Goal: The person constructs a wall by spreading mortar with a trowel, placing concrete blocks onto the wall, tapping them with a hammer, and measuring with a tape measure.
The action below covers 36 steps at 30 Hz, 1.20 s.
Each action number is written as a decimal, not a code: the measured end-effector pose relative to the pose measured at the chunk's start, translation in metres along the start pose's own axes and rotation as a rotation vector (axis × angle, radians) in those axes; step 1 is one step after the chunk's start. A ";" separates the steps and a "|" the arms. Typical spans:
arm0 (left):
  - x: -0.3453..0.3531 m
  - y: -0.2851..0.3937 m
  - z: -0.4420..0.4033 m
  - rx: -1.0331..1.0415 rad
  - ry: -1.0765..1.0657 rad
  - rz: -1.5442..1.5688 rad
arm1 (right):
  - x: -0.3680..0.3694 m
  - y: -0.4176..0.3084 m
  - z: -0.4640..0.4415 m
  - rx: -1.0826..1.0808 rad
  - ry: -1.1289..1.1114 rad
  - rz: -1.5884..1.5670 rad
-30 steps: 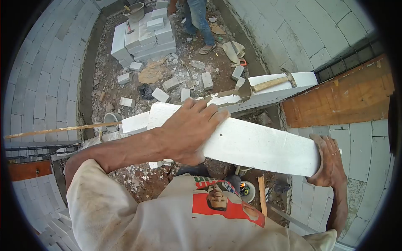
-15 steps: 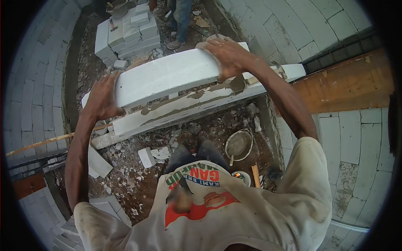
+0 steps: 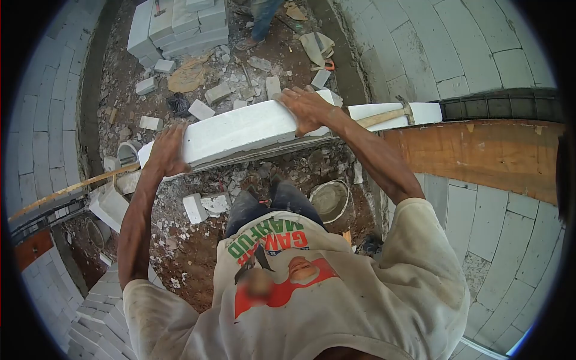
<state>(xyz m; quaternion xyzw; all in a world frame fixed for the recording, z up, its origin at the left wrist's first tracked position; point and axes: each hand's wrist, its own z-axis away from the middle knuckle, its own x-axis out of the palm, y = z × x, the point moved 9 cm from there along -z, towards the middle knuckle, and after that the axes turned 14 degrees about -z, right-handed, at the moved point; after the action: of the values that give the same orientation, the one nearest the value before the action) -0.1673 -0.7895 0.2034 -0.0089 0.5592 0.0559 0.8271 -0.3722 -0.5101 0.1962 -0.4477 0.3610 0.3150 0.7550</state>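
A long white lightweight concrete block [image 3: 237,129] lies along the low wall in front of me, over the mortared course. My left hand [image 3: 168,150] grips its left end, fingers over the far edge and thumb on the near side. Near the right end, my right hand [image 3: 307,111] is closed round the block in the same way. A thin grey band of mortar shows under its near edge; the rest of the bed is hidden. Just right of my right hand, a hammer [image 3: 387,116] with a wooden handle rests on another white block [image 3: 425,113].
A bucket of mortar [image 3: 330,201] stands by my legs. Block pieces [image 3: 194,208] and rubble lie around my feet. Beyond the wall are a block stack [image 3: 180,30] and a person's leg [image 3: 264,21]. A wooden board [image 3: 480,153] runs off to the right.
The block has come down onto the wall in my two hands, covering the mortar strip that showed before. The trowel seen on the mortar is no longer visible. My view has shifted.
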 end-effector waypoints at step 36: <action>0.053 0.083 -0.040 0.026 -0.039 -0.039 | 0.049 0.067 0.055 0.078 0.016 -0.059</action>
<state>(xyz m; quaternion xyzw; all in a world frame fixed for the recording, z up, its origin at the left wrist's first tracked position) -0.1936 -0.7055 0.1429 -0.0081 0.5433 0.0326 0.8389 -0.3854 -0.4263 0.1444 -0.4310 0.3656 0.2748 0.7778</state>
